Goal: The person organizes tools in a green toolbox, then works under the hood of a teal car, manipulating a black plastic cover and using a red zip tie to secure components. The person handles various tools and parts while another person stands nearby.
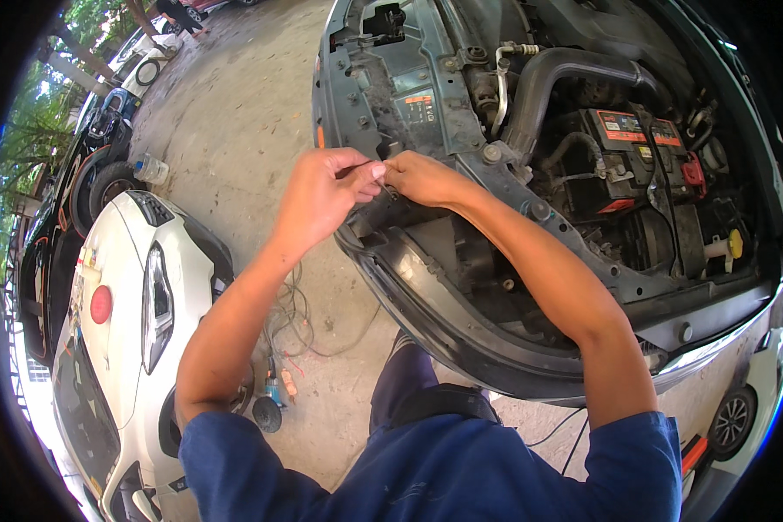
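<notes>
Both of my hands meet over the front edge of a dark car's open engine bay [448, 130], close to the headlight [418, 270]. The thumb and index finger of my left hand [329, 187] are pinched together, with the other fingers curled. Right against its fingertips is my right hand [422, 178], also closed in a pinch. Something small and thin seems to sit between the fingertips, but I cannot make out what it is. Just below the hands lies the dark gap behind the bumper and beside the headlight.
At right in the bay are a battery [637, 139] and a thick black intake pipe [539, 83]. A white car [139, 287] stands on the left. On the concrete floor lie an angle grinder [270, 407] and a loose cable [300, 326]. A large plastic bottle [152, 169] is farther off.
</notes>
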{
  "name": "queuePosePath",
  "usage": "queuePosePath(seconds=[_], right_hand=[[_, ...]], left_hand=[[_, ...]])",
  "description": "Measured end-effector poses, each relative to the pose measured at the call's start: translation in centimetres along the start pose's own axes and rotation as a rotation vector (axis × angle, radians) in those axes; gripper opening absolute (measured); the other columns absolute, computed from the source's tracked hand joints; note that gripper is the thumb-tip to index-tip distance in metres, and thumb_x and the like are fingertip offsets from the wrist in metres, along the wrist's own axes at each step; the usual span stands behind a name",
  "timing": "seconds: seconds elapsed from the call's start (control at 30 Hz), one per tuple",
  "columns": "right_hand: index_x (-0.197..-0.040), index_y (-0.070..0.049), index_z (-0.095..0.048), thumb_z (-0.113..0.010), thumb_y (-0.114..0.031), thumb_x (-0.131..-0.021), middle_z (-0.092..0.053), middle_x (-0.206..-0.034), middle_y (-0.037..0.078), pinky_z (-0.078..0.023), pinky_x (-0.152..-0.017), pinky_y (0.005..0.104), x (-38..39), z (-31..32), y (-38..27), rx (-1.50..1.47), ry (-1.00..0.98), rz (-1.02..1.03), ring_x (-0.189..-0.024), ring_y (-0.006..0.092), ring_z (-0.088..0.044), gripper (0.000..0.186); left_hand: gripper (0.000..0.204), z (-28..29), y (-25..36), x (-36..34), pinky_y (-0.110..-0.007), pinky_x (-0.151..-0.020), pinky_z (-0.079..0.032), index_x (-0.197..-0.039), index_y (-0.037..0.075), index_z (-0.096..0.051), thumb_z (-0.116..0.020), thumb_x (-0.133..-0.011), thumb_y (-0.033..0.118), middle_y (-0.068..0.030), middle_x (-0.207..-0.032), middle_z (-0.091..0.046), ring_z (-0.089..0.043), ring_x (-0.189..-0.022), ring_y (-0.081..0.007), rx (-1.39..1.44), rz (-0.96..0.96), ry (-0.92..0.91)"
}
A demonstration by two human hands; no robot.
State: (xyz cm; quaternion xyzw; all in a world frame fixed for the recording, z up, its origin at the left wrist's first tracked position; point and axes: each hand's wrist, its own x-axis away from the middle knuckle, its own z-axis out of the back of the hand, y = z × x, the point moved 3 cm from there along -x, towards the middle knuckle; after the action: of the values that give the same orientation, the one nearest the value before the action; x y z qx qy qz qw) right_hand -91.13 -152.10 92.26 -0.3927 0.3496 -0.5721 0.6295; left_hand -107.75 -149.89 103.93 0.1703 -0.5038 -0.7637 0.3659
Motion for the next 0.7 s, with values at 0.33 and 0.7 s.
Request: queuePosePath(seconds=[0.33,0.7], right_hand=[[-0.096,0.003,-0.068,-0.051,-0.039,-0.108,-0.066,-0.08,0.024,-0.049,-0.076,0.0498,0.0,0.0,0.2,0.03,0.003,0.022,-0.079,0.0403,-0.065,0.047],[-0.099,-0.001,-0.072,-0.052,-0.031,-0.105,-0.067,-0.081,0.024,-0.05,-0.079,0.0489,0.5,0.3,-0.5,0.036,-0.004,0.006,-0.082,0.0407,-0.067,0.037]], left_hand=[[0.007,-0.6,1.5,0.6,-0.05,-0.066,-0.053,-0.09,0.0,-0.065,-0.068,-0.094,0.005,-0.0167,-0.082,-0.071,-0.069,-0.077,-0.043,-0.839,-0.578,0.038],[0.013,0.5,1.4,-0.9,-0.044,-0.074,-0.054,-0.091,0.0,-0.065,-0.067,-0.081,-0.006,-0.013,-0.086,-0.065,-0.064,-0.084,-0.0335,-0.786,-0.959,-0.184]])
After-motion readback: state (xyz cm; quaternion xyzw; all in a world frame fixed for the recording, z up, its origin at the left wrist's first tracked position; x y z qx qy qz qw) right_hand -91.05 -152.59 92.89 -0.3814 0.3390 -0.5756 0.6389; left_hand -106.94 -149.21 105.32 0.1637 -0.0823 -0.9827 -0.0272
